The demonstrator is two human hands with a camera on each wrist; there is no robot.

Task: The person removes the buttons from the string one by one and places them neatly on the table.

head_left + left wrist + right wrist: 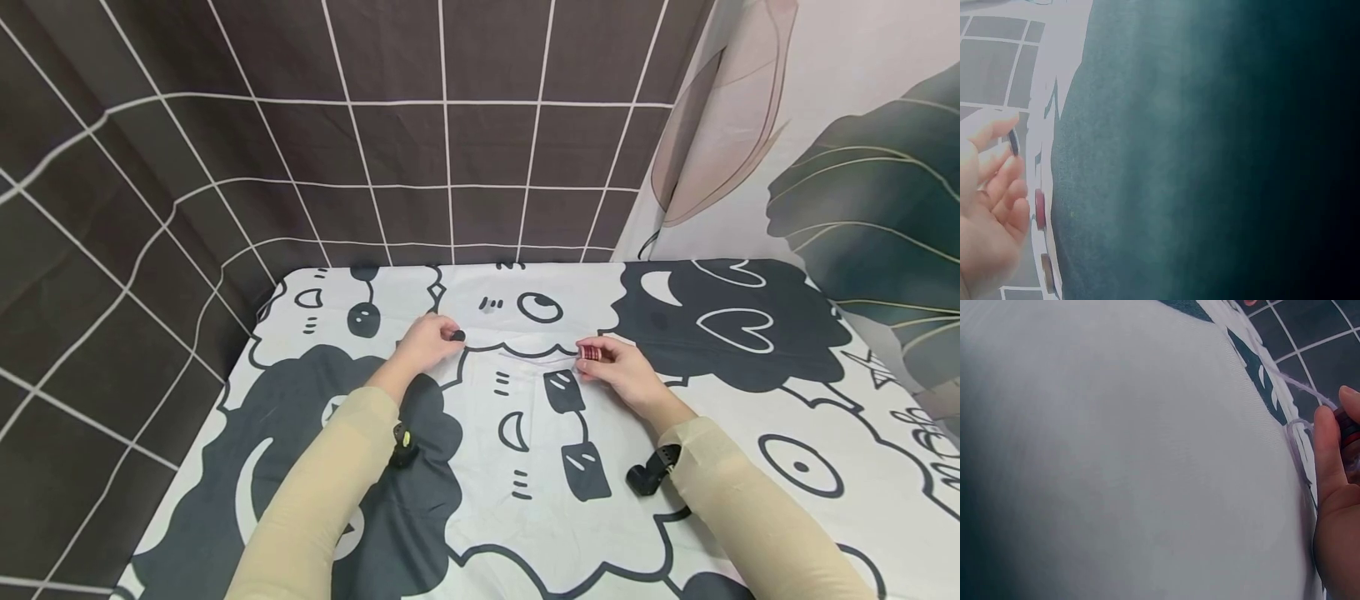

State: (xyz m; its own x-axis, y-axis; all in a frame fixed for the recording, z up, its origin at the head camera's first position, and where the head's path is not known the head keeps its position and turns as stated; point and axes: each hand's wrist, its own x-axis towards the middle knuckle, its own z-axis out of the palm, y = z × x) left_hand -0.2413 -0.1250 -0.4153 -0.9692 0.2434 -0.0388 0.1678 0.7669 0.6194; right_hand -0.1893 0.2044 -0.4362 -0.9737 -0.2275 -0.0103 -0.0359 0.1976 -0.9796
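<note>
My left hand [427,343] pinches a small black disc [458,336] between thumb and fingertips, above the patterned cloth. In the left wrist view the disc [1014,142] shows edge-on at the fingertips, with the other fingers loosely curled. To its right, my right hand [618,369] grips a short stack of reddish discs [590,353] with pale bands. The right wrist view shows part of this dark and red stack [1350,434], with a thin lilac cord [1304,384] running up to it. Fingers hide the rest. The two hands are apart.
A black-and-white cartoon cloth [517,525] covers the table. Dark gridded fabric [397,142] hangs behind and to the left, leaf-print fabric [847,192] to the right. A red disc [1040,209] and a brownish disc [1047,273] appear beyond my left hand.
</note>
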